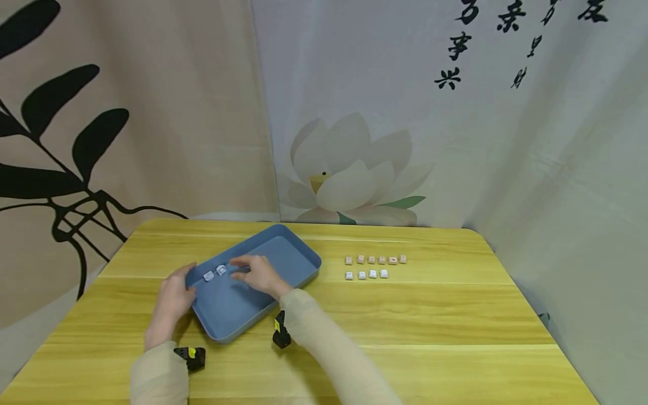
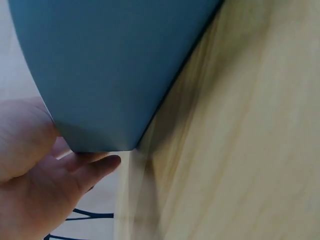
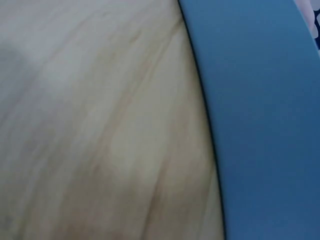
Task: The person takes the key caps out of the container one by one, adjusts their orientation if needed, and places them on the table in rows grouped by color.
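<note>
A blue-grey rectangular tray [image 1: 230, 312] lies at an angle on the table. My left hand [image 1: 174, 295] holds its left corner, with the thumb at the near side and the fingers around the end; the left wrist view shows that hand [image 2: 45, 175] against the tray's outer wall [image 2: 110, 75]. Inside the tray, near the left end, sit two small white keycap-like pieces [image 1: 215, 273]. Over the tray, my right hand [image 1: 260, 275] reaches in with index finger and thumb apart, fingertips just right of those pieces. In the right wrist view only the tray's side [image 3: 265, 125] and tabletop show clearly.
To the right of the tray, similar small pieces stand in two rows on the wooden table [image 1: 430, 320]: a back row of several beige ones [image 1: 372, 260] and a front row of several white ones [image 1: 373, 274]. A printed curtain [image 1: 354, 112] hangs behind the table.
</note>
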A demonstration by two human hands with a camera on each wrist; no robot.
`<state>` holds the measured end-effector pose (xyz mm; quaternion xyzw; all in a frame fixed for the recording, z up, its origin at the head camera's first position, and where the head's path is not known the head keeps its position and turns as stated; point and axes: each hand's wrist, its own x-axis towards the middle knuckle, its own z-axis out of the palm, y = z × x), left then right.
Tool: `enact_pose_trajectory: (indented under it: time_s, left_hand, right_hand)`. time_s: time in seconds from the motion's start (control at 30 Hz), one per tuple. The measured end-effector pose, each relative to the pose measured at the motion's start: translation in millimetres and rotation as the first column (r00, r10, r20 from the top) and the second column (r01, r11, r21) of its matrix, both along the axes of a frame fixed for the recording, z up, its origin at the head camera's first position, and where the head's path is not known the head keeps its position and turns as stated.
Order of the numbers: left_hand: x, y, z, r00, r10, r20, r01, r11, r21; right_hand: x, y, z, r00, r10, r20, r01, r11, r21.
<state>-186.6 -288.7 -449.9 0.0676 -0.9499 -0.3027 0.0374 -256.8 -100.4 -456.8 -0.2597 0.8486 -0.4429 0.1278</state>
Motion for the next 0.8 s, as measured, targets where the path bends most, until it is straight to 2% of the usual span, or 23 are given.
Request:
enact_pose_trajectory:
  time_s: [0.17,0.37,0.5,0.67,0.73,0.8]
  left_hand:
    - [-0.6,0.3,-0.5,1.000,-0.008,-0.011,0.008,1.000,0.001]
    - [-2.0,0.7,-0.9,1.000,-0.010,-0.003,0.010,1.000,-0.022]
    - [-1.9,1.8,-0.9,1.000,-0.013,-0.007,0.013,0.999,-0.033]
    - [-1.8,1.9,-0.8,1.000,-0.011,-0.005,0.011,1.000,-0.026]
    - [-2.1,1.7,-0.8,1.000,-0.007,0.002,0.007,1.000,-0.023]
    - [-2.2,1.7,-1.0,1.000,-0.005,0.000,0.005,1.000,-0.031]
  right_hand:
    - [1.7,-8.1,1.3,0.998,0.048,-0.048,-0.043,0.994,0.097]
    - [3.3,-20.1,2.3,0.989,0.098,-0.114,-0.066,0.964,0.257]
    - [2.6,-27.6,6.0,0.973,0.146,-0.180,-0.070,0.926,0.372]
    - [3.5,-35.2,8.9,0.944,0.227,-0.240,-0.069,0.846,0.528]
    - [4.4,-36.0,8.5,0.937,0.241,-0.254,-0.063,0.830,0.555]
    - [4.7,-35.1,7.4,0.932,0.238,-0.273,-0.050,0.832,0.552]
